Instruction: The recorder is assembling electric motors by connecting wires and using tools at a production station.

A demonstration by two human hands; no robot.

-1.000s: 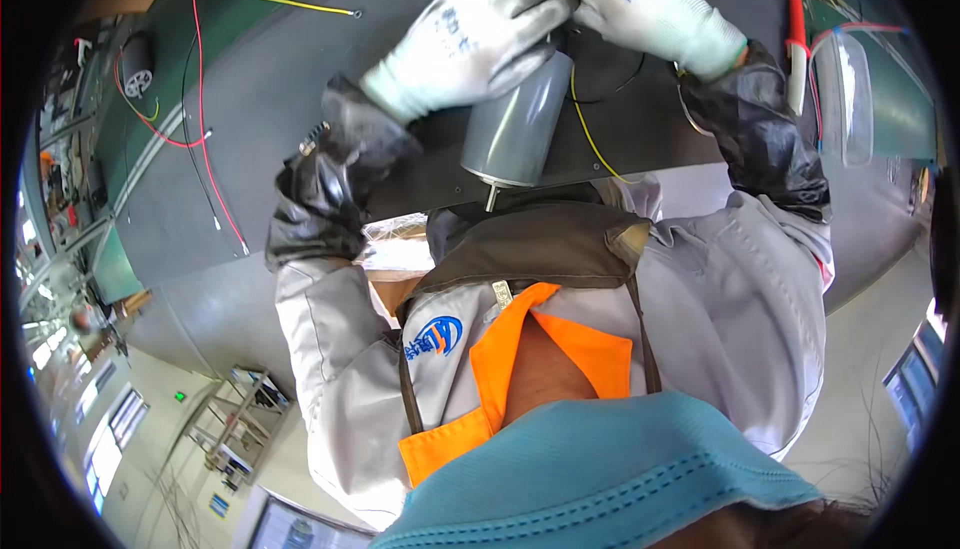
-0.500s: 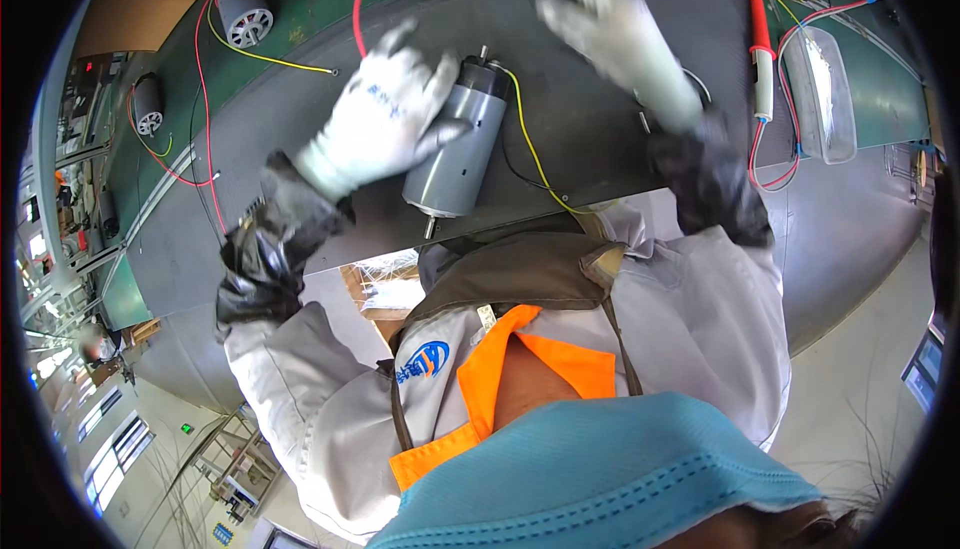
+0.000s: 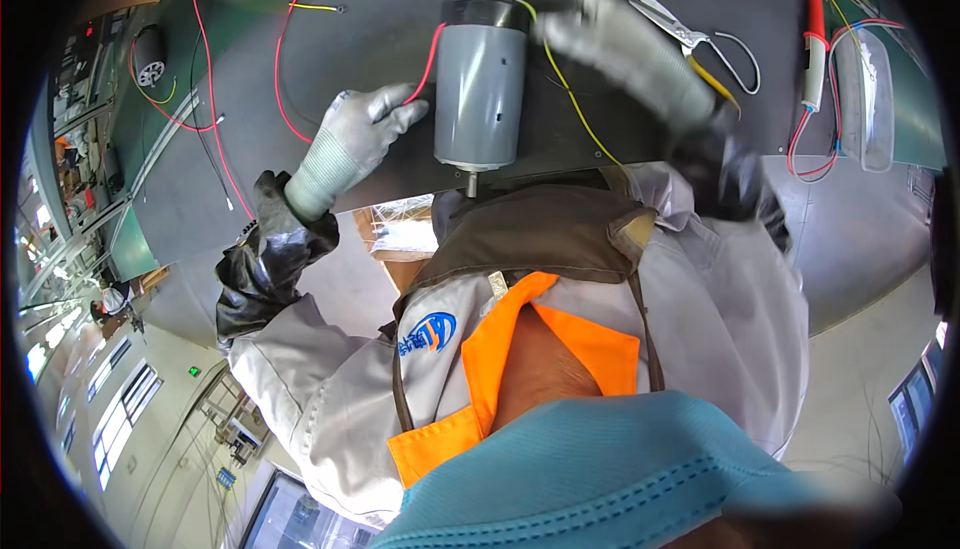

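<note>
Left hand (image 3: 358,131) pinches red wire (image 3: 434,57) beside smooth cylinder (image 3: 480,94), right hand (image 3: 592,31) blurred, grip unclear.

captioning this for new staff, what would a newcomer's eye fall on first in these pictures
Probably the grey electric motor, lying on the dark workbench at upper centre. Just to its left, the gloved left hand has its grip on a bright red wire that runs to the motor, while the right hand is a blur on the other side. Next might come the orange collar and light-blue face mask at lower centre.
</note>
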